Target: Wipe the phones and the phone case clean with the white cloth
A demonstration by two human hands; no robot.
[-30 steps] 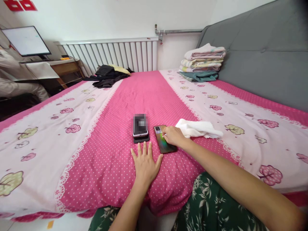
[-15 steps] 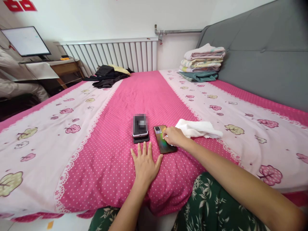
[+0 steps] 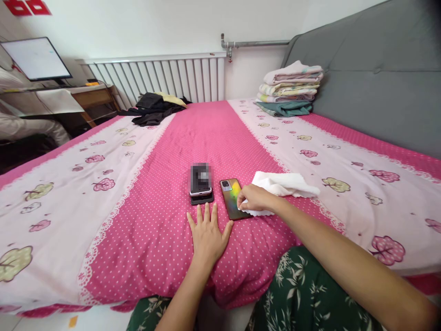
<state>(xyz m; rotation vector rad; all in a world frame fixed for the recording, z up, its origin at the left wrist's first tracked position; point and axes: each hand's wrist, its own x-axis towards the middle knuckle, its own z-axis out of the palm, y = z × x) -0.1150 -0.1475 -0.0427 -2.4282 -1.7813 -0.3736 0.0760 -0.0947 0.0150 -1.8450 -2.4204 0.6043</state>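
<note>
My left hand (image 3: 206,236) lies palm down on the pink dotted bedspread (image 3: 196,133), fingers spread and holding nothing. Just beyond its fingertips sits a dark phone-like device (image 3: 200,179), partly blurred out, on top of a black flat piece (image 3: 202,200). To the right, a smartphone (image 3: 231,197) with a shiny, rainbow-tinted back lies camera side up. My right hand (image 3: 257,198) is closed over the phone's right side, pinching a white cloth (image 3: 282,184). Part of that cloth shows below the hand over the phone's lower corner; the rest trails to the right on the bed.
Folded bedding (image 3: 291,85) is stacked by the grey headboard (image 3: 379,92). Dark clothes (image 3: 155,105) lie in a heap before the white radiator (image 3: 165,78). At left, a person in light clothing (image 3: 31,126) sits by a desk with a monitor (image 3: 36,59).
My right hand has shifted slightly right across the phone, and more of the white cloth shows beneath it. My left hand stays where it was.
</note>
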